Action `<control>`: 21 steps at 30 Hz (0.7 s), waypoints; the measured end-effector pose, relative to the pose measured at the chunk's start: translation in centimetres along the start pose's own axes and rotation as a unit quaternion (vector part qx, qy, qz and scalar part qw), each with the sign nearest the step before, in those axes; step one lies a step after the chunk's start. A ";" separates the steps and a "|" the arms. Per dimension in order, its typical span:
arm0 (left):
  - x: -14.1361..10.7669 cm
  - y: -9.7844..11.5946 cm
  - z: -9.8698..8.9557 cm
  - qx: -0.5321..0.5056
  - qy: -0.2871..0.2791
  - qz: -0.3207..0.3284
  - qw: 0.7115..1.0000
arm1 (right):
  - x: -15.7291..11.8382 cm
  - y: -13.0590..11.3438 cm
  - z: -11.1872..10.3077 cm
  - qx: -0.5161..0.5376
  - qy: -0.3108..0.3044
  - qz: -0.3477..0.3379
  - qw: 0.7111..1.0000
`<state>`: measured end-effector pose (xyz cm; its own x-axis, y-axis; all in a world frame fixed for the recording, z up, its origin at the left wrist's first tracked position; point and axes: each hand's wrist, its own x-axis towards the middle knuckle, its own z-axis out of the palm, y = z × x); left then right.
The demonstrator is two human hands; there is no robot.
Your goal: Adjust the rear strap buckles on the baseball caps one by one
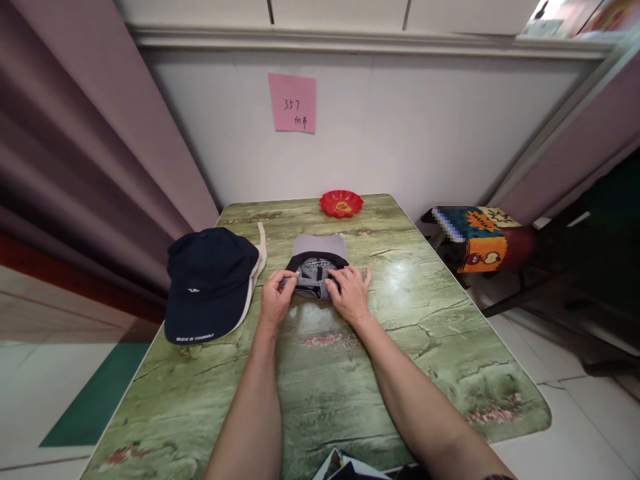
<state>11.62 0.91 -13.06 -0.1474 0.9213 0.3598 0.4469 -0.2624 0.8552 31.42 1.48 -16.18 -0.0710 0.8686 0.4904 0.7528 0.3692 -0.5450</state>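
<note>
A grey baseball cap (320, 247) lies upside down in the middle of the table, its brim toward the wall and its dark inner band showing. My left hand (276, 298) pinches the left side of the cap's rear edge between thumb and fingers. On the right side, my right hand (350, 293) grips the rim, thumb at the back strap and fingers over the edge, the little finger sticking out. To the left rests a navy baseball cap (210, 280) with white lettering on its brim. A cream-coloured cap, partly hidden, shows from beneath it.
A red scalloped dish (341, 204) stands at the table's far edge. Behind it, a pink note (293, 103) is stuck to the white wall. A stool with a patterned cover (483, 243) is at the right; a purple curtain (100, 100) hangs at the left.
</note>
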 end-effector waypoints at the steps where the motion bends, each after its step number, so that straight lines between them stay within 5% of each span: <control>1: 0.0 0.1 0.1 -0.004 -0.010 -0.002 1.000 | 0.0 0.0 -0.1 -0.001 0.002 0.003 1.000; 14: -0.8 0.6 1.4 -0.129 -0.126 -0.092 0.979 | 0.0 -0.3 -0.6 0.071 -0.051 -0.081 0.993; 21: -0.6 1.1 1.6 -0.021 -0.141 0.011 0.990 | 0.2 0.2 -0.6 0.119 -0.009 -0.045 0.992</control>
<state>13.59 0.55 -12.93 0.1177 0.9571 0.2649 0.4102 -0.2898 0.8647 31.92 1.56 -15.79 -0.1438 0.8336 0.5333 0.5676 0.5110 -0.6456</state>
